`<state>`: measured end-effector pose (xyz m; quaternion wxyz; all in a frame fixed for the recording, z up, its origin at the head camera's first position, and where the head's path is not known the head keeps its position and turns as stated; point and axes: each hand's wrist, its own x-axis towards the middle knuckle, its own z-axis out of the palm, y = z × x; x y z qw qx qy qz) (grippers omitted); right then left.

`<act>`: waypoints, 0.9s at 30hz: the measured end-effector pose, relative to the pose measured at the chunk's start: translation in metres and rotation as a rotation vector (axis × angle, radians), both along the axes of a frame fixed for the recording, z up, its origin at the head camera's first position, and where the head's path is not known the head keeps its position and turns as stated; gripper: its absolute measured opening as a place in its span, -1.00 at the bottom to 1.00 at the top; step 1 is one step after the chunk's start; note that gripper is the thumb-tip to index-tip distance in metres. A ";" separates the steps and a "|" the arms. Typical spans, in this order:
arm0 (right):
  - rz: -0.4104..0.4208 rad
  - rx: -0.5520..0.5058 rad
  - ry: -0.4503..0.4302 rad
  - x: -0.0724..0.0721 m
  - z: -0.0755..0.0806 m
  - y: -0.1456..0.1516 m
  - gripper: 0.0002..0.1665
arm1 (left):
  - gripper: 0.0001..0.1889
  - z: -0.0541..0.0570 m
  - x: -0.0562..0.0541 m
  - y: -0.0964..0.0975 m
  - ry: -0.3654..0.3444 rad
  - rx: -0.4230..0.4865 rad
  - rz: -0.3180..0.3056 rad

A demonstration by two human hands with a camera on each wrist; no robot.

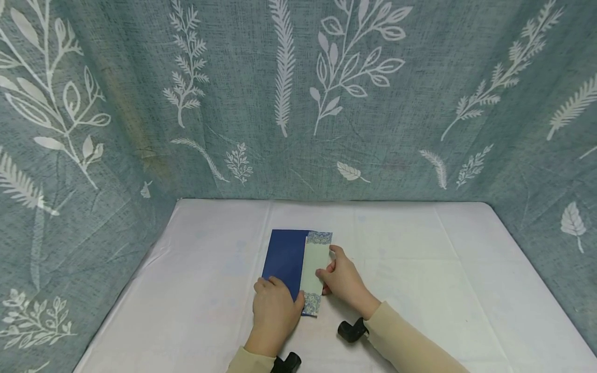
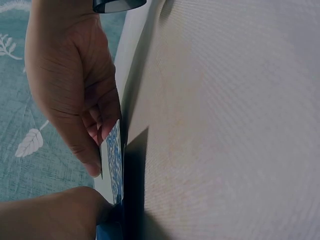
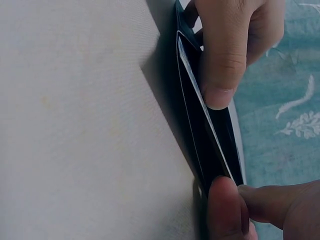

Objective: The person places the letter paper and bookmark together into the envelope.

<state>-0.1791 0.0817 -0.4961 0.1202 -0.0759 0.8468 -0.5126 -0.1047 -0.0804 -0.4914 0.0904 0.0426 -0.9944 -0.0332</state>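
Note:
A dark blue paper folder (image 1: 285, 254) stands tilted on the white-covered table. Along its right side is a pale green card (image 1: 313, 267) with blue floral bands at top and bottom. My left hand (image 1: 275, 311) grips the folder's lower left part, its thumb close to the card. At the card's right edge, my right hand (image 1: 345, 282) pinches with thumb and fingers. Seen edge-on in the right wrist view, the folder (image 3: 192, 135) has a thin sheet between its blue layers. Whether the card is attached to the folder I cannot tell.
The white tablecloth (image 1: 420, 259) surrounds the folder, with fold creases on the right. A green leaf-patterned curtain (image 1: 298, 103) hangs behind the table and along both sides. Black wrist cameras sit near both hands, one below the right wrist (image 1: 352, 330).

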 end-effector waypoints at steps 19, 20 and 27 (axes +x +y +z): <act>0.046 -0.048 -0.130 -0.011 0.006 -0.003 -0.09 | -0.15 -0.001 0.001 0.000 0.010 0.019 0.006; 0.047 -0.048 -0.132 -0.011 0.006 -0.003 -0.09 | -0.15 -0.001 0.001 0.000 0.009 0.020 0.006; 0.064 -0.018 -0.109 -0.014 0.005 -0.007 -0.11 | -0.16 -0.002 0.001 -0.001 0.027 0.021 0.001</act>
